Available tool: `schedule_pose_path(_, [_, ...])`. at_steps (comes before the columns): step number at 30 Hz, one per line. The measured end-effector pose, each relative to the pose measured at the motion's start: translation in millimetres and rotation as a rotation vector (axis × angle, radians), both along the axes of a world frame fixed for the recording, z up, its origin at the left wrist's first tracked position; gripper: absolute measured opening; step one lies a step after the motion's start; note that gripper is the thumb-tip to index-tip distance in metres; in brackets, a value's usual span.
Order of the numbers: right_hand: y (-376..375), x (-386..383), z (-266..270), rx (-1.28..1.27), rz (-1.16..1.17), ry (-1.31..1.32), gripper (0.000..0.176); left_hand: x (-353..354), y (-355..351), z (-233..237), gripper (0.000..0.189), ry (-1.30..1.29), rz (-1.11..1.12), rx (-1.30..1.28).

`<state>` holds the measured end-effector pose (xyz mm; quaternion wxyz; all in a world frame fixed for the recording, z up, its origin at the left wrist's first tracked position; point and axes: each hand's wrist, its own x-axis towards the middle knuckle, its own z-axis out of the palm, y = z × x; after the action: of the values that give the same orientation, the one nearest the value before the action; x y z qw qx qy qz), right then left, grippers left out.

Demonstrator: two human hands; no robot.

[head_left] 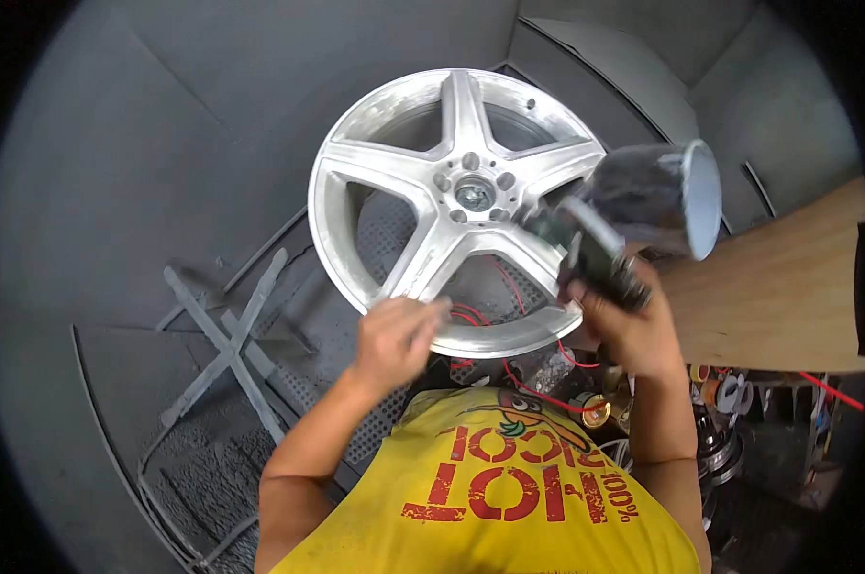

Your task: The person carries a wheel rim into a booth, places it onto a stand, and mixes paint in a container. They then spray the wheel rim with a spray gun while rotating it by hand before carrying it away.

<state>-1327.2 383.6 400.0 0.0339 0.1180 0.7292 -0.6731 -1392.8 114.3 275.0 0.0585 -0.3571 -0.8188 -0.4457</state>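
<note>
A silver five-spoke wheel rim (437, 251) faces up in front of me, with a cap or hub opening at its centre. My left hand (394, 342) is at the rim's near left edge, its fingers curled and slightly blurred; what they hold, if anything, cannot be made out. My right hand (633, 323) is wrapped round a dark spray gun (595, 258) at the rim's right side. A dark cup with a pale round end (657, 196) is attached to the gun, which is blurred and partly in front of the rim.
A grey X-shaped stand (230, 346) is on the floor at the left. Red hose (547, 397) runs below the rim. At the right is a wooden panel (767, 297), with tape rolls (734, 392) and clutter beneath. Grey walls (212, 115) surround the area.
</note>
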Motion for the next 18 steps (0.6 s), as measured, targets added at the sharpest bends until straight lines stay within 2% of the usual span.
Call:
schedule_pose_path(2, [19,-11,2,0.169,-0.178,0.09,0.039,25,16,3,0.021,0.013,-0.227,0.148])
schedule_pose_path(4, [49,-10,-3,0.218,-0.3,0.082,0.029,52,33,21,0.029,-0.512,-0.59,0.168])
schedule_pose_path(6, [70,2,-12,0.228,-0.446,0.11,0.025,72,52,8,0.039,-0.634,-1.006,0.136])
schedule_pose_path(7, [81,13,-15,0.234,-0.458,0.101,0.025,71,62,-3,0.044,-0.536,-1.183,0.051])
schedule_pose_path(10, [115,57,-42,0.246,-0.485,0.059,0.026,75,68,-35,0.042,-0.716,-1.053,-0.029])
schedule_pose_path(11, [119,71,-50,0.246,-0.49,0.045,0.026,72,72,-39,0.041,-0.904,-0.919,-0.238])
schedule_pose_path(14, [124,116,-81,0.166,-0.456,-0.08,0.024,83,109,-76,0.042,-0.724,-0.72,-0.465])
schedule_pose_path(16, [126,150,-120,0.091,-0.421,-0.176,0.023,94,145,-76,0.041,-0.849,-0.767,-0.231])
schedule_pose_path(18, [126,177,-163,-0.008,-0.383,-0.214,0.035,115,189,-108,0.045,-1.197,-0.672,0.073])
